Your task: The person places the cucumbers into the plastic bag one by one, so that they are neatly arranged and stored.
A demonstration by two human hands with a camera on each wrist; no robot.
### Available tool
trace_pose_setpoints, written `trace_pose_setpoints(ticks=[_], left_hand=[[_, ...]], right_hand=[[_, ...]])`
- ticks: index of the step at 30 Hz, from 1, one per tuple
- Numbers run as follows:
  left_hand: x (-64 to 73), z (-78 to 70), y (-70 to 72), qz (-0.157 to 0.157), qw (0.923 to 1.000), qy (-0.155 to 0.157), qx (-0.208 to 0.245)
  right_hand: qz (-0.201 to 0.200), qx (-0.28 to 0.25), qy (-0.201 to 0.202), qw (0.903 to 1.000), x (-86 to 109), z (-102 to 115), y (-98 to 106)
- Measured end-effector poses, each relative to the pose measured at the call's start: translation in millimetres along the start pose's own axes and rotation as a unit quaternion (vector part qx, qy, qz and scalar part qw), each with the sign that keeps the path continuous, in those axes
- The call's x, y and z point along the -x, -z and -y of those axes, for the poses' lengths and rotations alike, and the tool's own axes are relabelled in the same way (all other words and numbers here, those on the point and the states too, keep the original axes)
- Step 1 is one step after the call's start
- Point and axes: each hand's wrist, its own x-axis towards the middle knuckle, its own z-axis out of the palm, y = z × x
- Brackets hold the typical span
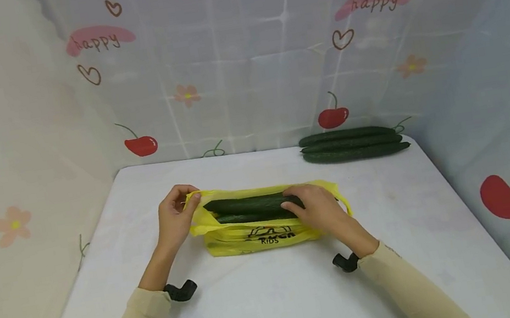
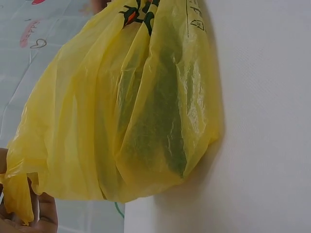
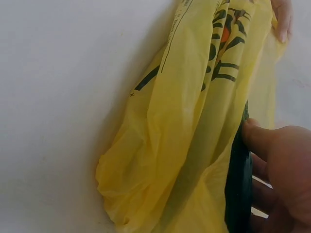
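A yellow plastic bag (image 1: 228, 244) with dark printing lies on the white table, its mouth facing up. Inside it, dark green cucumbers (image 1: 247, 204) lie lengthwise, at least two showing. My left hand (image 1: 175, 216) pinches the bag's rim at its left end; in the left wrist view a yellow flap hangs between the fingers (image 2: 47, 213). At the bag's right end, my right hand (image 1: 318, 207) reaches into the mouth and grips the upper cucumber, thumb on the near side. The right wrist view shows that cucumber (image 3: 238, 189) between thumb and fingers, beside the bag's wall.
Three more cucumbers (image 1: 356, 153) lie side by side at the table's back right corner. A printed curtain (image 1: 251, 70) rises behind the table (image 1: 267, 301) and along both sides. Black wrist mounts (image 1: 182, 291) stick out from both cuffs.
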Motion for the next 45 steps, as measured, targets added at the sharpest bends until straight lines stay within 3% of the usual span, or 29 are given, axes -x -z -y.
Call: trace_pose_setpoints(ticks=[5,15,24,27,31,34,40,45], left_hand=[[1.0,-0.3,-0.6,0.0,1.0,-0.001,0.001],[1.3,-2.1,0.3,0.0,0.9996,0.004,-0.027],[2.3,-0.9,-1.3,0.0,0.9994,0.009,-0.032],[1.6,-0.5,-1.7,0.002,0.9994,0.009,-0.032],[1.5,0.1,-1.3,0.0,0.9994,0.011,-0.032],[1.2,-0.2,-1.1,-0.002,0.9995,0.012,-0.027],[1.3,-0.9,-2.8,0.002,0.9998,0.01,-0.018],[2.2,-0.9,-5.0,0.0,0.9999,0.009,-0.012]], right_hand=[[-0.01,0.006,0.019,0.9997,-4.5,-11,-8],[-0.006,0.014,0.001,0.9999,-4.5,-23,-16],[-0.074,0.018,-0.002,0.9971,-4.9,-29,-13],[-0.052,0.006,-0.014,0.9985,-4.1,-32,-5],[0.02,0.014,-0.001,0.9997,0.4,-40,1],[0.043,0.026,0.006,0.9987,4.3,-45,4],[0.01,0.052,0.025,0.9983,6.3,-48,6],[-0.042,0.063,0.046,0.9961,5.6,-49,3]])
